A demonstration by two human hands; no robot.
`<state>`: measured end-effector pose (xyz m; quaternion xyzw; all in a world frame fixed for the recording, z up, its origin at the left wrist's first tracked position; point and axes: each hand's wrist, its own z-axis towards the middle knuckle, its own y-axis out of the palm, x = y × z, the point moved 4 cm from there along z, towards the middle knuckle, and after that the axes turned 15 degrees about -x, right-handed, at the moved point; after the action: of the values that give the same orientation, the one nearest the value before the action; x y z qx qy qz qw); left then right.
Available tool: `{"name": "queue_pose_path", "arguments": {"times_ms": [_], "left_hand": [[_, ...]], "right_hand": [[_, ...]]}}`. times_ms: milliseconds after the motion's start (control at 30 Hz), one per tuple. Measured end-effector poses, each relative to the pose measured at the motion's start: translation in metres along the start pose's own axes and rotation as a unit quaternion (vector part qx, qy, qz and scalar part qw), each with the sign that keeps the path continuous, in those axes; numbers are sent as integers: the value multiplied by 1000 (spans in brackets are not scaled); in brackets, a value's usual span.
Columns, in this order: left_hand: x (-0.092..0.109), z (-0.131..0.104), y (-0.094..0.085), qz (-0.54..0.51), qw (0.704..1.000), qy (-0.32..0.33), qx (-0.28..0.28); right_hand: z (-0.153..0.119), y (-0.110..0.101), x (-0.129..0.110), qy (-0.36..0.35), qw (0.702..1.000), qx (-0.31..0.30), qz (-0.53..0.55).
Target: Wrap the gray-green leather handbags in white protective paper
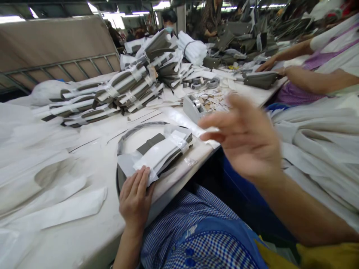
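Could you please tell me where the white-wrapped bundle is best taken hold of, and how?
Probably the bundle is best gripped across its right end, with the right hand coming from the right. It is long and narrow, with that end free and pointing toward the raised right hand, while the left hand is on the other end.

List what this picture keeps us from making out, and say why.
- Head view, right hand: finger detail, lost to blur.
- Head view, wrapped bundle: part of its near-left end, covered by the left hand.
- Head view, co-worker: part of the body, cut off by the right edge.
- Head view, scraps: individual shapes, too small.
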<state>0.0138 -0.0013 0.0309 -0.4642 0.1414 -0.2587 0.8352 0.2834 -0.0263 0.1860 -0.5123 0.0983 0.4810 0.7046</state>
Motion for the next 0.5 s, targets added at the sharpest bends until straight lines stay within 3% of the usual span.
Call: {"name": "queue_pose_path", "arguments": {"times_ms": [67, 200, 267, 367, 500], "left_hand": [[0, 1, 0, -3, 1000, -2, -6], [0, 2, -2, -5, 1000, -12, -15], [1, 2, -2, -1, 1000, -11, -22], [0, 3, -5, 11, 999, -6, -31], [-5, 11, -13, 20, 999, 2, -35]], "right_hand": [[-5, 36, 26, -11, 998, -51, 37], [-19, 107, 82, 8, 986, -146, -86], [-22, 130, 99, 11, 978, -164, -127], [-22, 143, 104, 23, 975, -165, -147], [-25, 143, 84, 63, 978, -172, -98]]}}
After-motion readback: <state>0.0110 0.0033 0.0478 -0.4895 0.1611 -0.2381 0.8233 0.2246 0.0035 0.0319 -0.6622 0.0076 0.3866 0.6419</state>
